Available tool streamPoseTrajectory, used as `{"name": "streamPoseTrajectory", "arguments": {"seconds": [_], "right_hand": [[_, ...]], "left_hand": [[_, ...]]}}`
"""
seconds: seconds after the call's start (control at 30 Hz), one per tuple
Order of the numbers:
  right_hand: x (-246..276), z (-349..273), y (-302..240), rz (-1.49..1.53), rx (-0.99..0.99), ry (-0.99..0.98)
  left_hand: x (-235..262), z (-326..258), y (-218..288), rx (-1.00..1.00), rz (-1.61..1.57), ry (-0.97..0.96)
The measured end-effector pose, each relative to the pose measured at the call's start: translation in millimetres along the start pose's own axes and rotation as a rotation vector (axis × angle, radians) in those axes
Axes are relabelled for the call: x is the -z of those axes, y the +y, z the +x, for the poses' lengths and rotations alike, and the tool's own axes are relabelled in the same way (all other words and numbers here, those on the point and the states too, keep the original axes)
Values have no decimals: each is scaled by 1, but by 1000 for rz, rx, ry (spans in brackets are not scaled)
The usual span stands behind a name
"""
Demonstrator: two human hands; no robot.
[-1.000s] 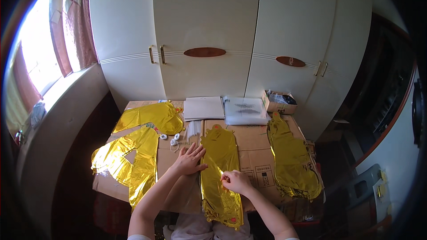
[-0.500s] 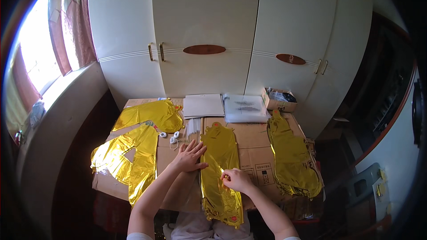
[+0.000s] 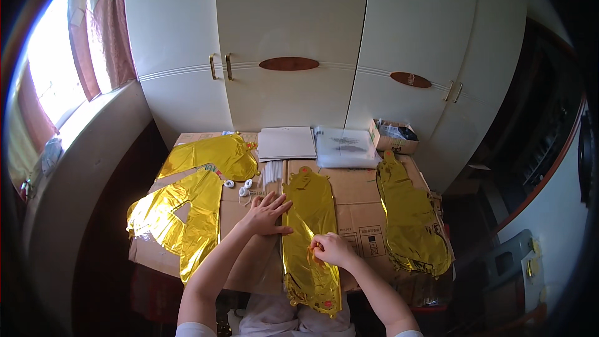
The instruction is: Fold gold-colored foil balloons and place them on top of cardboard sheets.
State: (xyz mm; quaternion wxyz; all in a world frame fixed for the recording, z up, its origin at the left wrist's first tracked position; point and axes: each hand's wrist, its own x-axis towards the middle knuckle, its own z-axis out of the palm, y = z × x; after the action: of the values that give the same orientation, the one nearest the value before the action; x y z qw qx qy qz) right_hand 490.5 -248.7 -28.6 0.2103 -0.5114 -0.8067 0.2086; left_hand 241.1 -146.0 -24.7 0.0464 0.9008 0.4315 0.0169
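A flat, uninflated gold foil balloon [image 3: 310, 206] lies lengthwise in front of me, its near end reaching the table's front edge. My left hand [image 3: 267, 215] rests at its left edge with fingers stretched out, the fingertips touching the foil. On the balloon's right half, my right hand [image 3: 334, 250] is closed with fingertips pinched at the creased foil. Whether anything small is between those fingers is hidden. Beyond my left hand lie small white ribbon rolls [image 3: 244, 191], one with a loose string.
More flat gold foil balloons lie at the left [image 3: 203, 212], back left [image 3: 218, 155] and right [image 3: 409, 218]. Cardboard [image 3: 355, 215] covers the table. Along the back are white sticks [image 3: 272, 171], grey-white sheets [image 3: 287, 143], clear plastic bags [image 3: 345, 150] and a small box [image 3: 394, 143]. A cabinet [image 3: 293, 19] stands behind.
The view has shifted slightly. Both hands keep nearly the same place on the balloon, and the things on the table stay where they were.
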Motion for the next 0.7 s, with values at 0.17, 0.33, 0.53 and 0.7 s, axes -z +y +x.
{"name": "streamPoseTrajectory", "arguments": {"seconds": [0.17,0.33,0.53,0.7], "right_hand": [[6,-2,-10,7,3,-37],[5,-5,-4,14,1,2],[18,-8,25,-116,-124,338],[17,9,53,-105,-256,339]], "left_hand": [[1,-1,-1,-14,13,-2],[-1,0,-1,-20,7,-7],[-4,1,-3,-15,12,-10],[1,-1,-1,0,2,-37]]}}
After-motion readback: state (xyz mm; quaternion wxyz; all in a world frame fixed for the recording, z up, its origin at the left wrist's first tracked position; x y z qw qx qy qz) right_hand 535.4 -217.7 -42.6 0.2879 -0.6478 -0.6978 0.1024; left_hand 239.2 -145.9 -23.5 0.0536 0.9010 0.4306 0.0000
